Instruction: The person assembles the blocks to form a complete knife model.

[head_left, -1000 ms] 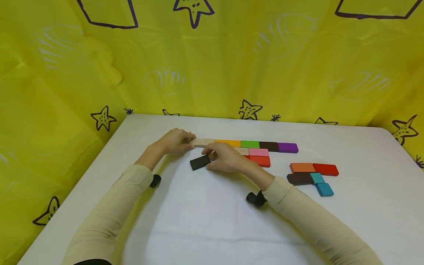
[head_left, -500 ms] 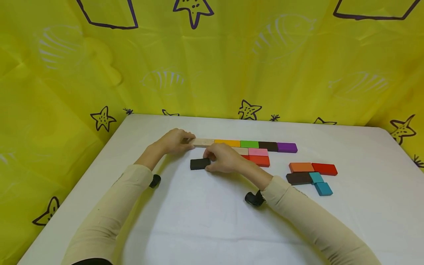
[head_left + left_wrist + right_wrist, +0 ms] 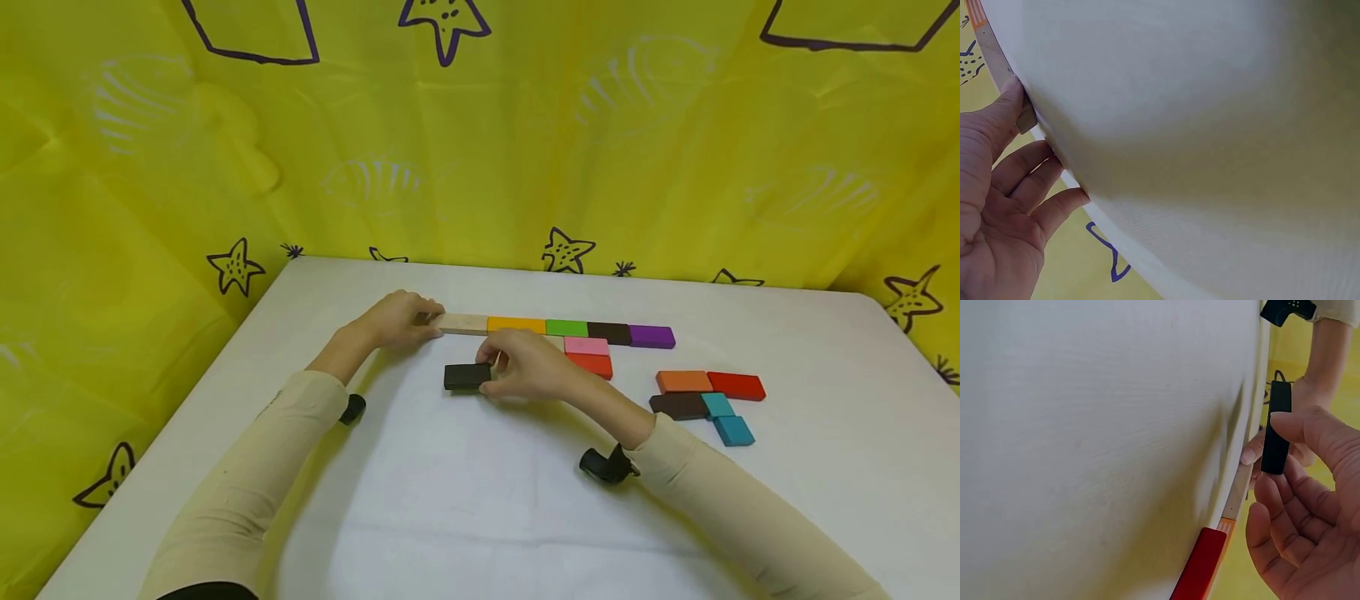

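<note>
In the head view my left hand [image 3: 396,321] pinches the left end of a plain wooden block [image 3: 462,324], the first in a row of flat coloured blocks. In the left wrist view the thumb lies on that block [image 3: 1027,119]. My right hand [image 3: 531,365] holds a black block [image 3: 465,377] by its right end, in front of the row. Seen from the right wrist, the thumb presses one face of the black block [image 3: 1280,397], fingers behind it. Orange [image 3: 516,325], green [image 3: 566,327], dark brown [image 3: 608,333] and purple [image 3: 652,337] blocks continue the row.
Before the row lie a pink block [image 3: 587,345] and a red block [image 3: 588,366], the right hand hiding others beside them. Further right, an orange block [image 3: 683,381], a red one [image 3: 737,386], a dark brown one [image 3: 678,405] and two teal ones [image 3: 734,430] cluster on the white table [image 3: 450,517].
The black block has turned from slanted to level with the row, then shifted right and slightly nearer with the right hand. The left hand stays at the wooden block.
</note>
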Demonstrator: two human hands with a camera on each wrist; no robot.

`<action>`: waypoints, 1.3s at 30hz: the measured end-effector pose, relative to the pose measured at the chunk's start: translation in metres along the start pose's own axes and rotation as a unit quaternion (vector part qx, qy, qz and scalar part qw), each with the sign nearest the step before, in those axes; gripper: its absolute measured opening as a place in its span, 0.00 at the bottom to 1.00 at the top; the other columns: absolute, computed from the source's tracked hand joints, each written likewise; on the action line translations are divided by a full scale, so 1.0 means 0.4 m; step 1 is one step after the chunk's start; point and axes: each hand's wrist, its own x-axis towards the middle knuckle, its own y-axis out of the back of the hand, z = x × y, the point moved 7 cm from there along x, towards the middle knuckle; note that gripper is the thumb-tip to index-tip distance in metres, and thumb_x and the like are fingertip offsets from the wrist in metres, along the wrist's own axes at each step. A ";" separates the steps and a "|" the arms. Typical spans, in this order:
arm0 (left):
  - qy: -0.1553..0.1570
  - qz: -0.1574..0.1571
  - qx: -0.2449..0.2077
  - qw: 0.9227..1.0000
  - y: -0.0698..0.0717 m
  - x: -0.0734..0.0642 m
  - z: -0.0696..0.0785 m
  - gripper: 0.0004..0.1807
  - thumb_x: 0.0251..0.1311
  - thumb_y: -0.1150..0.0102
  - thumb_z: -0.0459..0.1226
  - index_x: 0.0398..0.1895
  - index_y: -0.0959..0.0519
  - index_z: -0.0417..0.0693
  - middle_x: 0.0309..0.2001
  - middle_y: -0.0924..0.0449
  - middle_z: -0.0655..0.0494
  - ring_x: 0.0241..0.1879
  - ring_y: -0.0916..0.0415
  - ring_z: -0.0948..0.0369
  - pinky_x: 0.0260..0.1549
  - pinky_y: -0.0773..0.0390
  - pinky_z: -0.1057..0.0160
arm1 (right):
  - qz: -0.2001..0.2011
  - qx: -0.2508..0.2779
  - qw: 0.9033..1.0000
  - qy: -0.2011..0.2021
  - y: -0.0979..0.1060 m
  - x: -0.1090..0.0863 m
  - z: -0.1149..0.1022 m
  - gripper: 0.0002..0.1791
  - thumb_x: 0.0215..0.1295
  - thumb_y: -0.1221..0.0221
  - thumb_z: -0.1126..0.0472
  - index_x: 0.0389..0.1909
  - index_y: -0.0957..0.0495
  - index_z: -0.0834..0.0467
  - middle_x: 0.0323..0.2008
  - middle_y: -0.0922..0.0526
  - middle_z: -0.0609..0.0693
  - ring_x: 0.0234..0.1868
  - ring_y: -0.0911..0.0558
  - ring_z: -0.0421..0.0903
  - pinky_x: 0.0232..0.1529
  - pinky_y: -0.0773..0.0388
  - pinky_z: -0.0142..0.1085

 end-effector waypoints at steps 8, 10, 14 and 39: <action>0.004 -0.005 0.010 1.000 -0.002 -0.004 0.005 0.07 0.67 0.34 0.38 0.41 0.20 0.46 0.25 0.36 0.58 0.31 0.35 0.58 0.38 0.37 0.58 | 0.031 0.030 0.999 0.012 0.037 -0.070 0.014 0.15 0.57 0.28 0.62 0.44 0.17 0.60 0.33 0.19 0.50 0.37 0.23 0.47 0.40 0.24 0.37; 0.004 -0.005 0.010 1.000 -0.001 -0.004 0.005 0.07 0.67 0.34 0.38 0.40 0.21 0.46 0.25 0.35 0.58 0.31 0.35 0.58 0.37 0.36 0.58 | 0.038 0.035 0.999 0.007 0.044 -0.087 0.021 0.15 0.57 0.27 0.62 0.44 0.18 0.60 0.33 0.20 0.50 0.37 0.23 0.47 0.40 0.24 0.38; 0.000 -0.005 0.007 1.000 0.000 -0.003 0.009 0.07 0.67 0.33 0.38 0.40 0.21 0.46 0.25 0.34 0.58 0.31 0.35 0.58 0.37 0.36 0.59 | 0.046 0.038 0.998 -0.003 0.054 -0.116 0.032 0.15 0.56 0.26 0.63 0.43 0.18 0.59 0.34 0.20 0.49 0.39 0.23 0.47 0.42 0.22 0.38; 0.005 -0.001 0.005 1.000 0.000 -0.003 0.007 0.11 0.67 0.34 0.39 0.48 0.17 0.44 0.35 0.21 0.52 0.33 0.31 0.57 0.38 0.32 0.60 | 0.063 0.004 0.997 -0.045 0.081 -0.216 0.111 0.16 0.54 0.25 0.62 0.42 0.18 0.61 0.31 0.20 0.47 0.35 0.24 0.44 0.37 0.25 0.35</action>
